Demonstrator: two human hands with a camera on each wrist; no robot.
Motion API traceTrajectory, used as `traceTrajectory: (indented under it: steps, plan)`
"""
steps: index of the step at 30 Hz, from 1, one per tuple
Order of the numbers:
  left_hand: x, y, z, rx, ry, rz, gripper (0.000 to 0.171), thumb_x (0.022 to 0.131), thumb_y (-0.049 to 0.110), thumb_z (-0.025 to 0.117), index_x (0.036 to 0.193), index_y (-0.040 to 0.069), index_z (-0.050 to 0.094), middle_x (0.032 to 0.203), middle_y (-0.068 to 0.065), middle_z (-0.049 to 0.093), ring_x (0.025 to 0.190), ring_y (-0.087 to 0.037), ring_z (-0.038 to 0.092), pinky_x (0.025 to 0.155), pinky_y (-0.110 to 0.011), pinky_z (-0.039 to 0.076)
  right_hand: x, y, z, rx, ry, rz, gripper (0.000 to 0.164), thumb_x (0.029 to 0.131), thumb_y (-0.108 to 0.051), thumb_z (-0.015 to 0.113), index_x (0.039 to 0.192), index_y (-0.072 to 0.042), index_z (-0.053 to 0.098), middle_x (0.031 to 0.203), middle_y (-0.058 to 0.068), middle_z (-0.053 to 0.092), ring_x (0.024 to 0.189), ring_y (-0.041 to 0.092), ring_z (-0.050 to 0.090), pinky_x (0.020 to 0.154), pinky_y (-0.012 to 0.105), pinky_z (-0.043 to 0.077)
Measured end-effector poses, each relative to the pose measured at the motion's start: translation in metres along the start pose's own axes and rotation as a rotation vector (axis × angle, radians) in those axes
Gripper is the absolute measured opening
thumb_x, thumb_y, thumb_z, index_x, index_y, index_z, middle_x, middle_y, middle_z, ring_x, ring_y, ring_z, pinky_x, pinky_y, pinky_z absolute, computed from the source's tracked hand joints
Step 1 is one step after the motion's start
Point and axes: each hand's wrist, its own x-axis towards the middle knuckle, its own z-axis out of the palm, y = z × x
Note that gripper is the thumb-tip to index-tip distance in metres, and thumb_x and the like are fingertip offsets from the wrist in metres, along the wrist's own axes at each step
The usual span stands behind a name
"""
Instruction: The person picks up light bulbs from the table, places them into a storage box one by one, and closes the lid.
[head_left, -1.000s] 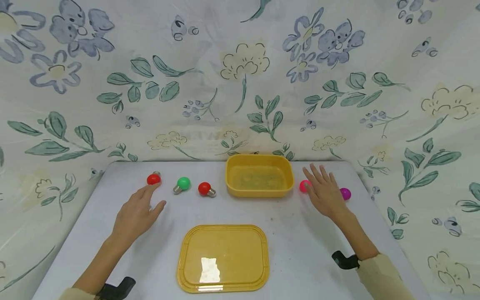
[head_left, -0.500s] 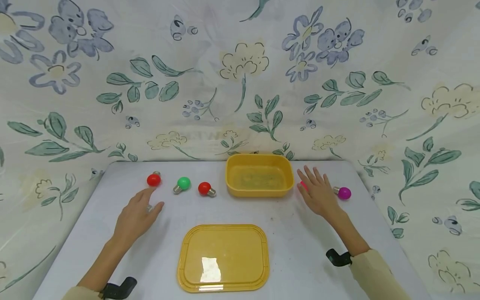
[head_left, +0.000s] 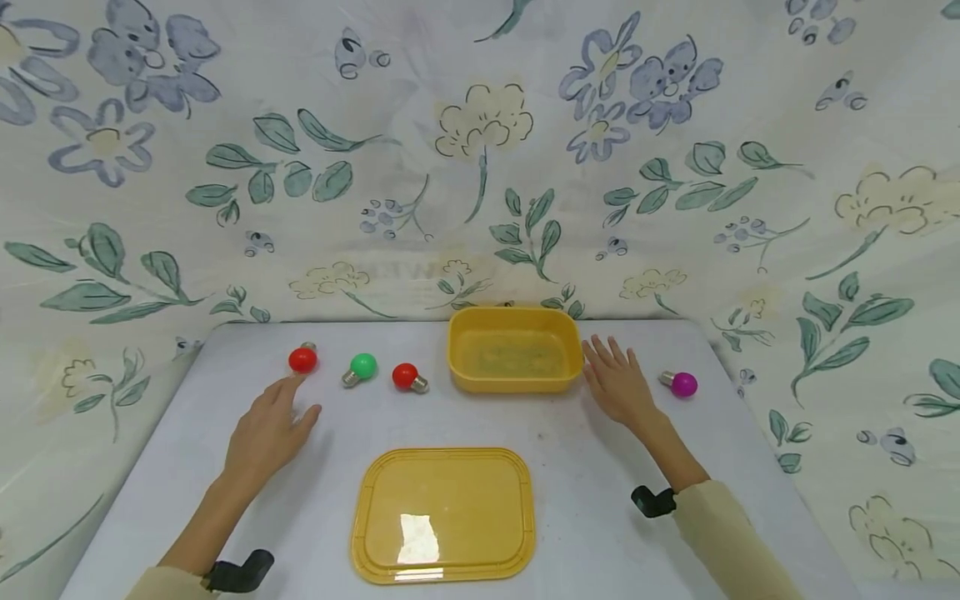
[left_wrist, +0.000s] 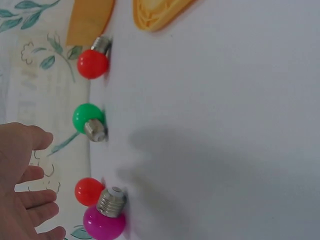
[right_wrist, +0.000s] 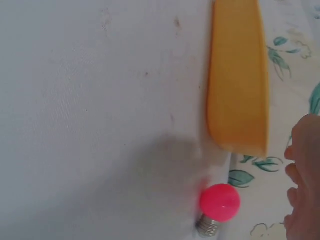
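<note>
My right hand (head_left: 621, 387) empty, fingers spread; pink bulb (right_wrist: 220, 202) below, metal base pointing away from yellow box (right_wrist: 237, 95). Left hand (head_left: 264, 437), also empty, well apart.

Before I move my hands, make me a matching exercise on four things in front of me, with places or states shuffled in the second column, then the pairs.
1. green bulb
2. yellow tray
3. yellow box
4. right hand

A. open-topped, at the far side of the table
B. near the box's right end
C. between two red bulbs
D. flat, on the nearer half

Pairs: 1-C, 2-D, 3-A, 4-B.
</note>
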Motion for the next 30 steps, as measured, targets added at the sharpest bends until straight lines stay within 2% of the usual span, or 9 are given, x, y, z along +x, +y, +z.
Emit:
traceTrajectory:
  steps: [6,16,19,26,30]
  plan:
    - [-0.008,-0.017,0.0,0.003,0.003,-0.029,0.055,0.094,0.016,0.065,0.136,-0.013,0.044,0.136,-0.039,0.042,0.121,-0.058,0.043,0.091,-0.072,0.041,0.013,-0.004,0.01,-0.049,-0.038,-0.015,0.053,0.108,-0.022,0.038,0.152,0.007,0.031,0.159,0.021,0.026,0.148,0.037,0.021,0.119,0.054,0.012]
    - [-0.012,-0.043,-0.002,0.012,-0.009,-0.055,0.057,0.097,0.021,0.063,0.135,-0.016,0.042,0.133,-0.042,0.04,0.117,-0.061,0.042,0.088,-0.074,0.041,0.025,-0.01,0.022,-0.034,-0.061,-0.024,0.061,0.11,-0.034,0.031,0.153,0.01,0.024,0.161,0.023,0.019,0.149,0.036,0.015,0.12,0.051,0.01]
    - [-0.013,-0.047,-0.001,0.015,-0.014,-0.052,0.055,0.096,0.018,0.063,0.133,-0.017,0.043,0.13,-0.042,0.042,0.116,-0.061,0.043,0.087,-0.073,0.042,0.027,-0.012,0.023,-0.027,-0.072,-0.014,0.063,0.11,-0.036,0.026,0.153,0.01,0.022,0.161,0.024,0.016,0.15,0.036,0.013,0.12,0.051,0.01]
    - [-0.013,-0.049,-0.001,0.024,-0.079,-0.116,0.056,0.096,0.018,0.062,0.134,-0.019,0.042,0.13,-0.044,0.042,0.118,-0.062,0.042,0.086,-0.073,0.042,0.029,-0.015,0.026,-0.038,-0.06,0.005,0.064,0.11,-0.036,0.027,0.153,0.011,0.022,0.161,0.025,0.016,0.149,0.038,0.014,0.12,0.053,0.009]
    - [-0.012,-0.051,-0.001,0.035,-0.096,-0.13,0.057,0.095,0.016,0.062,0.134,-0.019,0.042,0.13,-0.044,0.041,0.119,-0.061,0.041,0.087,-0.072,0.042,0.028,-0.018,0.028,-0.046,-0.068,0.014,0.065,0.11,-0.038,0.026,0.154,0.009,0.021,0.162,0.023,0.016,0.15,0.036,0.014,0.12,0.051,0.008]
